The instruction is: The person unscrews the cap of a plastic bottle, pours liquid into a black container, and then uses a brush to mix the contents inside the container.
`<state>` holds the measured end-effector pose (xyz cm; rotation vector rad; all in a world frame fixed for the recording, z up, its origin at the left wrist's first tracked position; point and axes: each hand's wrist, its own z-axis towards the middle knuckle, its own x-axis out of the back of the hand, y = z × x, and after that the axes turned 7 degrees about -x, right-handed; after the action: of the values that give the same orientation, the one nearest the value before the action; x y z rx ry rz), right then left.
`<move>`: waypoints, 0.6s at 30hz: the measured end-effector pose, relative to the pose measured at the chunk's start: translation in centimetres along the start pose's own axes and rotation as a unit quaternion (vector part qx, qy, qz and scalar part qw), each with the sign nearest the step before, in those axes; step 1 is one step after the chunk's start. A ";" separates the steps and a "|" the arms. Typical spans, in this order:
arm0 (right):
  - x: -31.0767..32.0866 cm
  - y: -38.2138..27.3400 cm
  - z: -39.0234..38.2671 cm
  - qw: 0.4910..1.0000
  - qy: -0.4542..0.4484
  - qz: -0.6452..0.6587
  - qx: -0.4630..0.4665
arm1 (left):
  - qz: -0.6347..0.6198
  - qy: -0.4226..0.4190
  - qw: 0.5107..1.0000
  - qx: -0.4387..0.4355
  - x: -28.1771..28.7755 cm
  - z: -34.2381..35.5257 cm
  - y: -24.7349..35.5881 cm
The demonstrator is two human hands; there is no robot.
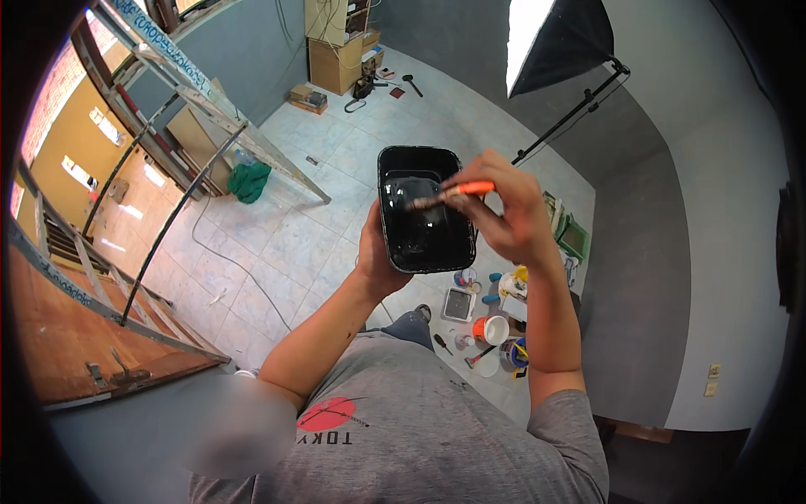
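Observation:
My left hand (pixel 377 256) holds up a black rectangular tub (pixel 426 252) from its left side and underneath; most of its fingers are hidden behind the tub. Inside the tub is a glossy dark surface with a greyish patch, perhaps paint; the exact contents I cannot tell. My right hand (pixel 509 210) is closed around a paintbrush (pixel 476 188) with an orange handle. The brush is tilted over the tub, its bristle end pointing left and down into the opening. Whether the bristles touch the contents is not clear.
An aluminium ladder (pixel 277 160) stands at the left near a green cloth (pixel 249 182). A softbox light (pixel 558 42) on a stand rises at the right. By my feet on the tiled floor are an orange-and-white bucket (pixel 490 329), a tray (pixel 458 304) and several tools.

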<state>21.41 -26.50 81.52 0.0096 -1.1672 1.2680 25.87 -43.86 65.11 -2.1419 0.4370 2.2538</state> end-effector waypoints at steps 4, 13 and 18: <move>-0.5 1.1 1.5 0.998 0.053 -0.017 -0.021 | -0.039 -0.011 0.999 0.011 -0.1 -0.3 0.0; -0.2 -3.0 -0.7 0.999 -0.008 -0.044 0.015 | -0.014 -0.038 0.999 -0.025 0.1 -0.6 0.9; -1.4 -0.8 0.3 0.997 0.060 -0.042 -0.003 | -0.057 -0.049 0.997 -0.028 0.9 -0.5 0.4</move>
<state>22.01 -28.05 81.17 -0.0215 -1.0570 1.1750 26.19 -44.46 64.33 -2.0115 0.2469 2.3218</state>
